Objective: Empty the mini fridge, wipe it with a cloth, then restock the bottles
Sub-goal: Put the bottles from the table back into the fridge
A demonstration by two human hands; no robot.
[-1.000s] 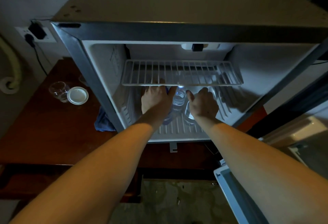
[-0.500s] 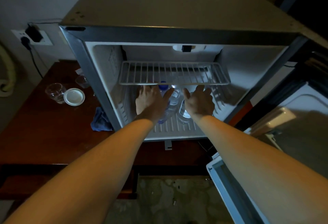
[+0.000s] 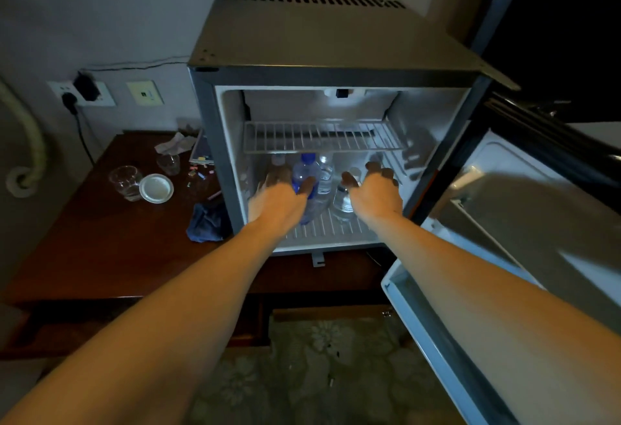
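Note:
The mini fridge [image 3: 336, 41] stands open on a dark wooden table [image 3: 100, 249]. On its lower wire floor stand a blue-labelled bottle [image 3: 305, 169], a clear bottle [image 3: 326, 172] behind it and another clear bottle [image 3: 342, 204] to the right. My left hand [image 3: 279, 199] is inside the fridge with fingers spread, its thumb lying against the blue-labelled bottle. My right hand [image 3: 374, 192] hovers with loosely spread fingers just right of the clear bottles and holds nothing. A blue cloth [image 3: 206, 222] lies crumpled on the table beside the fridge's left wall.
A bare wire shelf [image 3: 322, 137] spans the fridge above the bottles. The fridge door [image 3: 504, 256] hangs open at the right. A glass [image 3: 126, 182], a white lid [image 3: 156, 188], a second glass [image 3: 168, 164] and small scraps sit on the table's left part.
Both hands have drawn back from deep under the wire shelf toward the fridge's front, and their fingers have spread. The view has pulled back and up. The bottles stay standing inside.

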